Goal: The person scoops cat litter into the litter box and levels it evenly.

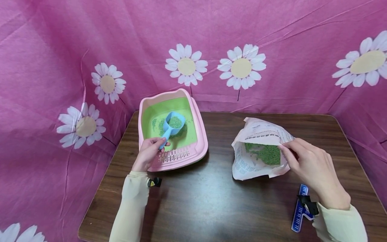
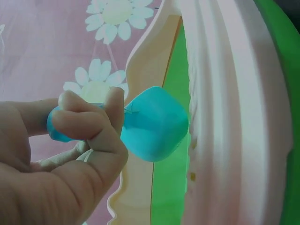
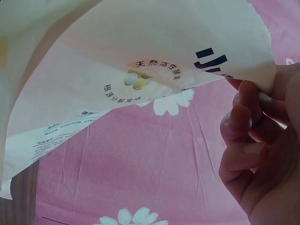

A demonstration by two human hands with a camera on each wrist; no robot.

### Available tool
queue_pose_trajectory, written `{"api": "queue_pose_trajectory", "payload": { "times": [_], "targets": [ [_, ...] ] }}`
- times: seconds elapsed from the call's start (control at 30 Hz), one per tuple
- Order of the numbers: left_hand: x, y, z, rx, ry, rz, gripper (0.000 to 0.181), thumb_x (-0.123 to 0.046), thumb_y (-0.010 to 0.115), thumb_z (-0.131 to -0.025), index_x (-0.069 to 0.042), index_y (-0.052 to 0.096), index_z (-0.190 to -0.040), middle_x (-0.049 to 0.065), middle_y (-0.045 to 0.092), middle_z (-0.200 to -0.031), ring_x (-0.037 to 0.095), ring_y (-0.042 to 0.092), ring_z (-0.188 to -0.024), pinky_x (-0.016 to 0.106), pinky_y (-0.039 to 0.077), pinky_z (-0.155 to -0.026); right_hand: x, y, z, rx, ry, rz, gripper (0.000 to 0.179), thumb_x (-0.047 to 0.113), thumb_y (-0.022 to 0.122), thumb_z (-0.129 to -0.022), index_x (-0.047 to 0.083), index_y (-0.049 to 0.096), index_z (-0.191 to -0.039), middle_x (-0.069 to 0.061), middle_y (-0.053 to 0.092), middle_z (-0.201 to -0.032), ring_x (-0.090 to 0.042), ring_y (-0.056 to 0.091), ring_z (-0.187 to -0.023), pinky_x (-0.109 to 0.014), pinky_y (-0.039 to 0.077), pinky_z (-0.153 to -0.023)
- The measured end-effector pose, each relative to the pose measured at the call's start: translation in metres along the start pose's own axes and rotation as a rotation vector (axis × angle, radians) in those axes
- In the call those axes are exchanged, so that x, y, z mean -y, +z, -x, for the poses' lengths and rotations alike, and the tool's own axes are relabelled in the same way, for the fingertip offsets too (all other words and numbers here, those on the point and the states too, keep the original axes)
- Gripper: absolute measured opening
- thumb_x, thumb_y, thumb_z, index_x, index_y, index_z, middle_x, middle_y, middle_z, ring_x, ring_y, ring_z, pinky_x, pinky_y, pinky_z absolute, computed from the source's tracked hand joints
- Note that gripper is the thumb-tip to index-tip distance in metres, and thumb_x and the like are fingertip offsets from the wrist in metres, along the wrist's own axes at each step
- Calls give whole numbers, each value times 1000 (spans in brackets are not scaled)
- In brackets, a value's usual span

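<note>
Cream sleeves (image 1: 130, 208), pair: reaching over a wood-grain table (image 1: 217, 208). Pink litter tray (image 1: 201, 134), green basin: standing at left. Printed paper bag (image 1: 257, 131): gaping upward at right. Right hand (image 1: 317, 168): pinching the bag's rim closely between thumb and fingers. Left hand (image 1: 148, 153): fingers curling round a scoop's handle. Blue scoop (image 2: 157, 124): hovering above the tray's basin. Blue striped bar (image 1: 297, 215): lying near the right wrist, partly hidden. Green pellets (image 1: 269, 155): filling the scoop, scattering in the basin, lying inside the bag.

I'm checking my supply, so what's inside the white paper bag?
Inside the bag, loose green granules show through its opening. The bag's own paper covers the rest, so their depth and anything underneath can't be seen.
</note>
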State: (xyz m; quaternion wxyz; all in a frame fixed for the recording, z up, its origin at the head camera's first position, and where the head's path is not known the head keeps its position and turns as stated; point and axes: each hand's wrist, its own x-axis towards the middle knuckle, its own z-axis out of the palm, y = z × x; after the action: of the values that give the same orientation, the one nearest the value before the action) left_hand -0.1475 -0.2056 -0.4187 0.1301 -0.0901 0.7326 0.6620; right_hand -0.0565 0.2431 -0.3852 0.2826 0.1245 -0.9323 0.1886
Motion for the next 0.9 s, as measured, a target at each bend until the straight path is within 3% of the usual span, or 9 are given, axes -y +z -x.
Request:
{"api": "queue_pose_trajectory", "payload": {
  "times": [0.4,0.7,0.9],
  "targets": [
    [-2,2,-9,-34,-41,-5,34,-14,54,-98,12,56,-119,2,72,-82,2,52,-55,13,46,-51,1,-1,0,-2,-5,1,4,16,70,-84,15,67,-81,5,59,-73,-14,47,-51,-33,33,-42],
    [-5,2,-14,-46,-33,41,37,-10,51,-98,17,52,-123,9,71,-84,4,58,-60,13,51,-55,1,-2,0,-1,-4,2,4,16,70,-84,15,67,-81,4,60,-74,-15,48,-51,-34,33,-41],
    [-6,4,-16,-55,-34,66,36,-9,52,-98,17,52,-123,8,69,-81,4,59,-59,14,52,-54,1,-2,0,1,-4,5,5,17,70,-84,15,67,-81,5,59,-73,-15,47,-51,-33,32,-41]
  ]
}}
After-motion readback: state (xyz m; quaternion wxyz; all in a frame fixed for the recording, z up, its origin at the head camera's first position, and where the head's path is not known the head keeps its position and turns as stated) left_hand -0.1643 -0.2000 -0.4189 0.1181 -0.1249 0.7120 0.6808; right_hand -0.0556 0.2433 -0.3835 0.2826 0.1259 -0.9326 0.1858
